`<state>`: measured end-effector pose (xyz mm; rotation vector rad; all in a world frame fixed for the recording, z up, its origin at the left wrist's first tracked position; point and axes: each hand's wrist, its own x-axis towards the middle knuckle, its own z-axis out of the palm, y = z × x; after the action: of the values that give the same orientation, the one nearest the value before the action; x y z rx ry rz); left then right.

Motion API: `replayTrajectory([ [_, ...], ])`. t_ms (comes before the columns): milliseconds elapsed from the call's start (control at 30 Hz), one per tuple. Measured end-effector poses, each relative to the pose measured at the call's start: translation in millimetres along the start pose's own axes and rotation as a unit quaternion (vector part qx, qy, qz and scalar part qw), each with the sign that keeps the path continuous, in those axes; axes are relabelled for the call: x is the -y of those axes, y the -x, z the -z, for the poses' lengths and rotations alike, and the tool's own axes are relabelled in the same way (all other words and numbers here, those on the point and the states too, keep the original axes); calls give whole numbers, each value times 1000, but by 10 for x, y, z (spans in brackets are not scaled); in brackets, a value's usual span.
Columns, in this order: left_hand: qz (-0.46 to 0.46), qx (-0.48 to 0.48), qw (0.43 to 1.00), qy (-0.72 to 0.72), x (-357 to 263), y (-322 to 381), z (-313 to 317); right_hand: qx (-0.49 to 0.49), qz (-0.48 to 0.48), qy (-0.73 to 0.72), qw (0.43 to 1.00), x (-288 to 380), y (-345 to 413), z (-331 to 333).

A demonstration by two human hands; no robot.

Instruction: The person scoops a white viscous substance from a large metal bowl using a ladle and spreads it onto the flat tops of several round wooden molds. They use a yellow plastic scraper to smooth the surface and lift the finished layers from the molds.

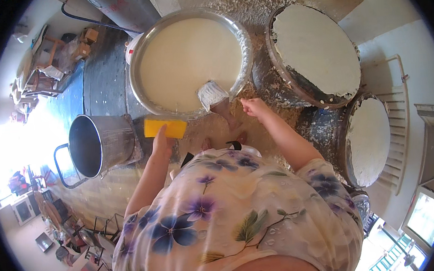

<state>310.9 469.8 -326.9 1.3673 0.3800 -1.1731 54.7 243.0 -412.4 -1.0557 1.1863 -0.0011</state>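
Observation:
My left hand point(161, 143) grips a flat yellow scraper point(165, 129), its thumb across the face. Just beyond stands a wide metal basin point(136, 81) of smooth cream-coloured batter point(190, 59). A batter-coated scoop or broad brush point(212, 94) rests over the basin's near rim, its brown handle point(227, 116) pointing toward me. To the right of that handle, apart from it, my right hand point(254, 108) has its fingers curled together; no object shows in them. Beyond it to the right is a large round griddle point(271, 54) covered by a pale batter sheet point(318, 51).
A second round griddle point(347, 164) with a pale layer point(370, 141) sits at the right. On the left stands a tall metal pot point(116, 138) with a loop handle. A grey cylinder point(123, 10) with a dark hose is behind the basin. A radiator point(393, 124) lines the right wall.

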Motion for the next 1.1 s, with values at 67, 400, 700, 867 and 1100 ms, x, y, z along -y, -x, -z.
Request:
replayTrajectory([
  [67, 86, 81, 990, 76, 89, -133, 151, 2, -109, -129, 986, -79, -155, -213],
  [400, 22, 60, 948, -312, -299, -583, 307, 120, 36, -176, 976, -157, 195, -763],
  [700, -191, 83, 804, -557, -722, 90, 626, -265, 214, 546, 765, 545, 309, -948],
  [867, -220, 91, 796, -557, -875, 134, 619, -185, 164, 555, 794, 459, 846, -804],
  [1100, -263, 131, 788, -541, -962, 187, 637, -170, 161, 601, 764, 586, 1824, -256],
])
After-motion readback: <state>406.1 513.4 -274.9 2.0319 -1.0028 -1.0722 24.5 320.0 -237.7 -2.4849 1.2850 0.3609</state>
